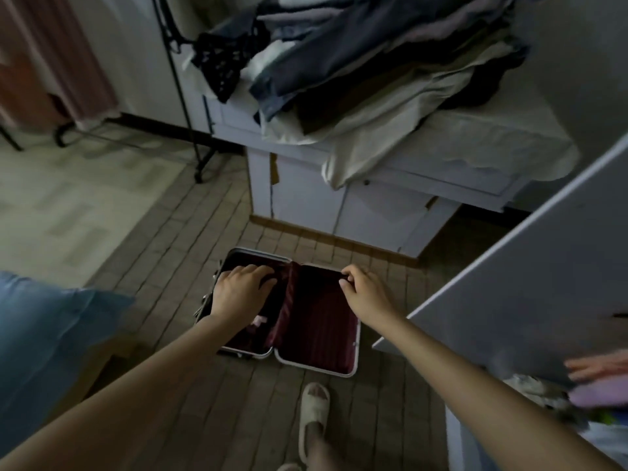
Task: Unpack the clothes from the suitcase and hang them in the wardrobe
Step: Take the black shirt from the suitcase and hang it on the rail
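Note:
A small suitcase lies open flat on the tiled floor, with a silver rim and dark red striped lining. Its left half holds dark clothing with a pale patch showing. My left hand reaches into that half, fingers curled into the dark cloth at its far end. My right hand pinches the far rim of the right half, which shows only lining. The white wardrobe door stands open at the right.
A white cabinet behind the suitcase carries a heap of clothes. A black clothes rack stands at the left, with pink cloth hanging. Folded pink and purple items lie inside the wardrobe. My slippered foot is near the suitcase.

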